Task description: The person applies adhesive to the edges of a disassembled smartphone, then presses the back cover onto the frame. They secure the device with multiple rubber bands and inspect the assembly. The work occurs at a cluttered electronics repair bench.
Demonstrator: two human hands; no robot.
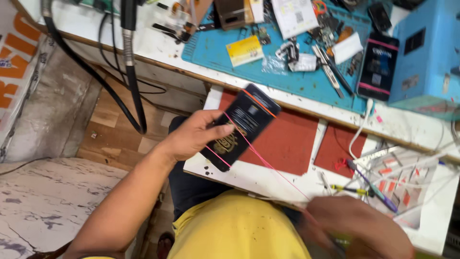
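My left hand grips a black phone, tilted, with a gold emblem on its back and an orange band across its upper end. A thin pink rubber band runs around the phone and stretches down to the right toward my right hand. That hand is blurred near the bottom edge and appears closed on the band's far end. The phone hangs above a white drawer front with red panels.
A blue work mat on the white bench carries tweezers, small parts, a yellow card and a second black phone. A blue box stands at right. Black cables hang at left. Pens and wires lie at right.
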